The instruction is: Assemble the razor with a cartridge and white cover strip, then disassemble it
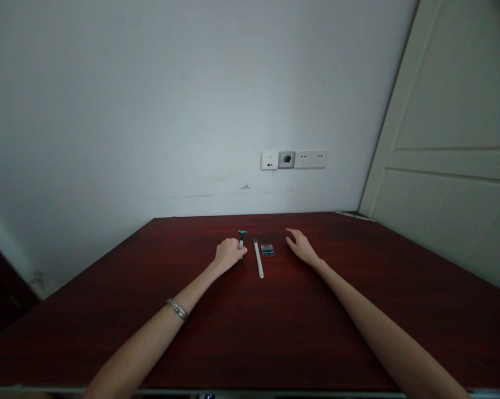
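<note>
Fingers of the left hand (228,252) pinch the razor (241,243) just left of the stick (258,260), which lies beside the case (268,251) on the table (250,332). Right of the case, the right hand (302,247) has its fingers loosely spread.

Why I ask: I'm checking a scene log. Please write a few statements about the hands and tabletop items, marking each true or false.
1. The left hand holds the razor. True.
2. The white stick lies between the razor and the clear case. True.
3. The right hand touches the clear case. False: they are apart.
4. The bracelet is on the right wrist. False: it is on the left.
5. The tabletop is dark red. True.
</note>
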A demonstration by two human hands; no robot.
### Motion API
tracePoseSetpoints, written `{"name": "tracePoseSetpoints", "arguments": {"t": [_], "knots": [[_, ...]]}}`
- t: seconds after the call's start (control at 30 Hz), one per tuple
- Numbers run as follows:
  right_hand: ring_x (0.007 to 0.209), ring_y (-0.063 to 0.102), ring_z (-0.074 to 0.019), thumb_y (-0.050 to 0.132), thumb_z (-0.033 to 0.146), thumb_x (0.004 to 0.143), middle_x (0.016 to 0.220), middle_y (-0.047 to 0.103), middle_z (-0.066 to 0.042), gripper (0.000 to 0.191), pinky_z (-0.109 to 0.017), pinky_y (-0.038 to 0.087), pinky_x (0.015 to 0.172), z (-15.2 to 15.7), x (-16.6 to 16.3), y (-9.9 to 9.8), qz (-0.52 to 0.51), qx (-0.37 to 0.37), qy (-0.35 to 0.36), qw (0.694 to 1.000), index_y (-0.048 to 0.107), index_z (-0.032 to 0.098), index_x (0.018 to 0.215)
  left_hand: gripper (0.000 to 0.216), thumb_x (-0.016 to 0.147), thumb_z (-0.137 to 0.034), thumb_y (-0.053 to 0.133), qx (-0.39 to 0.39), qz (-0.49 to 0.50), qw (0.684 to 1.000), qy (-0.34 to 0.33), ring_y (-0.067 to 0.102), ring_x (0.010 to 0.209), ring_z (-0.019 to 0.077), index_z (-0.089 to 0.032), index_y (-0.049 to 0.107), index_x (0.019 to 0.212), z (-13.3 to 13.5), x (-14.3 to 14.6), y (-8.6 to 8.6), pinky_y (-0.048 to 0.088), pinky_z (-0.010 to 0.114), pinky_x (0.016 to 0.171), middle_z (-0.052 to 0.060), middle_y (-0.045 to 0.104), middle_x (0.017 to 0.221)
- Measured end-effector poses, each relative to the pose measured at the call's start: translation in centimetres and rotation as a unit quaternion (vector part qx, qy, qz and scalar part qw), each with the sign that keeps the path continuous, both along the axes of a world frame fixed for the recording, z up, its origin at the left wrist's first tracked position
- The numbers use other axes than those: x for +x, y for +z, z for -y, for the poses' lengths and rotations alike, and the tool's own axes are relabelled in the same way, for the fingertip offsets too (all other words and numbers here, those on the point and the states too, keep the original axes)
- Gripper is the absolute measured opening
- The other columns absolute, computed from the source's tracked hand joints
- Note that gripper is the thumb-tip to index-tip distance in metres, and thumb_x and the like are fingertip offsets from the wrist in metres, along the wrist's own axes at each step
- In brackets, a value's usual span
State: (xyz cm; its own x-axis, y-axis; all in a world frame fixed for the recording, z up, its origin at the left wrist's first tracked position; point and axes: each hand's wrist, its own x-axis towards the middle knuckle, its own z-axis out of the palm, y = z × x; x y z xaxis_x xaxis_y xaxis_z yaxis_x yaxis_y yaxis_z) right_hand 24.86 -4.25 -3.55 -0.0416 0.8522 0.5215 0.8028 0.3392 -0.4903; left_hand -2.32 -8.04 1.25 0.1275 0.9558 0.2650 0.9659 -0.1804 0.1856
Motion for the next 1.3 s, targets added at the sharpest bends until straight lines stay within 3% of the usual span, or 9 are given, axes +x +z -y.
{"name": "tracePoseSetpoints", "arguments": {"t": [0.1, 0.2, 0.3, 0.4, 0.47, 0.53, 1.0, 1.17, 1.3], "knots": [[0.096, 0.056, -0.0219, 0.044, 0.026, 0.077, 0.103, 0.062, -0.013, 0.034, -0.035, 0.041, 0.087, 0.0, -1.6, 0.9, -0.138, 0.041, 0.022, 0.989, 0.064, 0.013, 0.100, 0.030, 0.079, -0.040, 0.045, 0.049, 0.013, 0.999, -0.019, 0.063, 0.075, 0.0241, -0.018, 0.065, 0.072, 0.8, 0.4, 0.4, 0.041, 0.029, 0.064, 0.008, 0.067, 0.074], [0.079, 0.059, -0.0199, 0.050, 0.027, 0.072, 0.087, 0.066, -0.009, 0.025, -0.032, 0.044, 0.071, 0.9, -4.5, 2.1, -0.302, -0.037, 0.076, 0.950, 0.068, 0.014, 0.084, 0.030, 0.081, -0.041, 0.044, 0.088, 0.024, 0.994, -0.054, 0.063, 0.071, 0.0218, -0.019, 0.063, 0.073, 1.8, 1.0, 0.8, 0.039, 0.027, 0.064, 0.006, 0.066, 0.071], [0.069, 0.057, -0.0161, 0.058, 0.030, 0.068, 0.087, 0.067, -0.008, 0.022, -0.027, 0.041, 0.058, 2.7, -7.5, 3.1, -0.467, -0.154, 0.168, 0.855, 0.069, 0.015, 0.080, 0.028, 0.081, -0.040, 0.045, 0.117, 0.046, 0.988, -0.093, 0.062, 0.068, 0.0188, -0.019, 0.062, 0.072, 2.7, 1.7, 1.0, 0.037, 0.025, 0.062, 0.004, 0.066, 0.070], [0.070, 0.057, -0.0144, 0.063, 0.028, 0.066, 0.088, 0.067, -0.006, 0.021, -0.025, 0.041, 0.061, 4.6, -9.2, 3.9, -0.549, -0.230, 0.276, 0.755, 0.069, 0.017, 0.082, 0.026, 0.081, -0.037, 0.047, 0.138, 0.069, 0.980, -0.125, 0.060, 0.064, 0.0161, -0.019, 0.061, 0.070, 3.2, 2.1, 0.9, 0.035, 0.023, 0.060, 0.003, 0.065, 0.069], [0.071, 0.056, -0.0137, 0.063, 0.025, 0.066, 0.084, 0.067, -0.005, 0.019, -0.025, 0.041, 0.064, 5.5, -9.7, 4.3, -0.571, -0.250, 0.321, 0.713, 0.070, 0.017, 0.082, 0.025, 0.081, -0.036, 0.047, 0.149, 0.082, 0.975, -0.142, 0.059, 0.062, 0.0148, -0.019, 0.061, 0.069, 3.4, 2.3, 0.8, 0.034, 0.023, 0.059, 0.002, 0.065, 0.067], [0.072, 0.056, -0.0137, 0.063, 0.023, 0.066, 0.081, 0.067, -0.005, 0.018, -0.024, 0.041, 0.065, 6.0, -9.8, 4.6, -0.577, -0.259, 0.343, 0.694, 0.070, 0.016, 0.081, 0.025, 0.081, -0.035, 0.048, 0.160, 0.092, 0.970, -0.157, 0.058, 0.060, 0.0138, -0.019, 0.061, 0.069, 3.4, 2.3, 0.7, 0.033, 0.023, 0.058, 0.002, 0.064, 0.065], [0.072, 0.057, -0.0136, 0.074, 0.028, 0.063, 0.079, 0.067, -0.004, 0.022, -0.028, 0.040, 0.068, 5.6, -9.0, 5.0, -0.551, -0.214, 0.341, 0.731, 0.070, 0.017, 0.081, 0.034, 0.084, -0.037, 0.044, 0.192, 0.139, 0.952, -0.194, 0.050, 0.052, 0.0101, -0.017, 0.059, 0.061, 3.1, 1.6, 1.4, 0.031, 0.022, 0.053, 0.001, 0.059, 0.057], [0.076, 0.060, -0.0150, 0.073, 0.031, 0.064, 0.079, 0.067, -0.003, 0.024, -0.029, 0.043, 0.070, 5.6, -8.8, 5.4, -0.564, -0.213, 0.338, 0.722, 0.063, 0.018, 0.081, 0.041, 0.084, -0.041, 0.040, 0.177, 0.290, 0.928, -0.155, 0.049, 0.050, 0.0103, -0.015, 0.057, 0.058, 1.3, 0.3, 1.8, 0.035, 0.021, 0.053, 0.002, 0.056, 0.054], [0.069, 0.061, -0.0136, 0.073, 0.034, 0.064, 0.070, 0.063, -0.001, 0.026, -0.027, 0.045, 0.065, 5.9, -9.2, 5.7, -0.566, -0.209, 0.327, 0.727, 0.057, 0.016, 0.073, 0.038, 0.082, -0.042, 0.041, 0.056, 0.477, 0.867, -0.130, 0.050, 0.046, 0.0102, -0.014, 0.056, 0.062, -0.4, 0.3, 2.1, 0.037, 0.020, 0.046, 0.002, 0.056, 0.053]]}}
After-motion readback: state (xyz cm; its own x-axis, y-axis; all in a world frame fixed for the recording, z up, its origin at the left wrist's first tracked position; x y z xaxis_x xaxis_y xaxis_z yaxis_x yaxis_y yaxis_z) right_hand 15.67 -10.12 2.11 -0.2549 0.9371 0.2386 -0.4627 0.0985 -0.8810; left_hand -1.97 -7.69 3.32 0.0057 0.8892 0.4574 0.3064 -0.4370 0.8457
